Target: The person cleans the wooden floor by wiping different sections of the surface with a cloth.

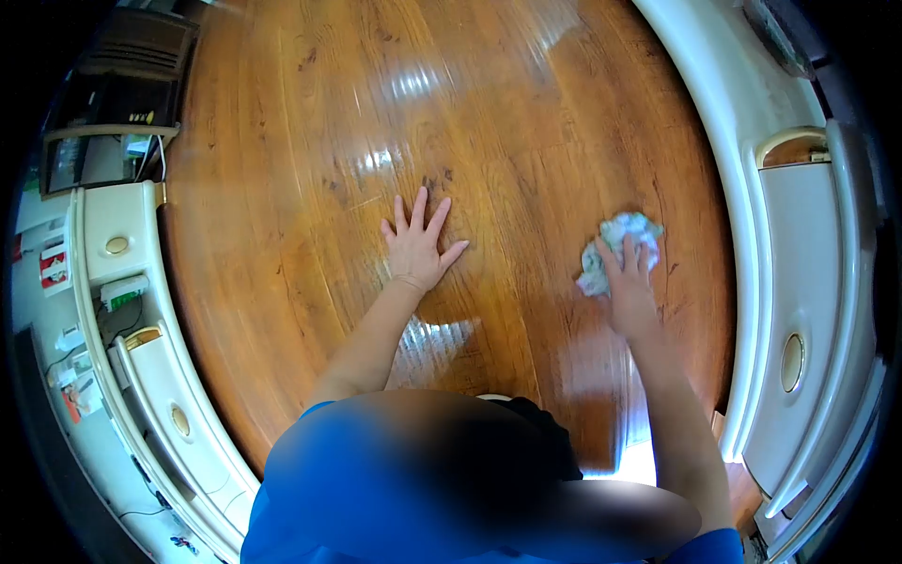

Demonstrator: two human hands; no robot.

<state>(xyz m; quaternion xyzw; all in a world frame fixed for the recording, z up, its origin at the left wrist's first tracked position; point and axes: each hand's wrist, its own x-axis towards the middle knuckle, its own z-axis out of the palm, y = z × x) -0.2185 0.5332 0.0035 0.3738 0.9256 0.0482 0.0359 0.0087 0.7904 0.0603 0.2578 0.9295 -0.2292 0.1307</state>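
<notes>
On the glossy wooden floor point(507, 169), my left hand point(416, 246) lies flat with its fingers spread, holding nothing. To the right, my right hand point(630, 287) presses on a crumpled light-coloured cloth point(620, 231) with green and bluish patches. Its fingers rest over the cloth's lower part, slightly blurred. The cloth lies bunched on the floor, sticking out beyond the fingertips and to the left of them.
White cabinets with gold knobs point(178, 420) line the left side, one drawer partly out. A dark cabinet point(117, 80) stands at the upper left. Along the right runs white furniture point(808, 273) with a curved edge.
</notes>
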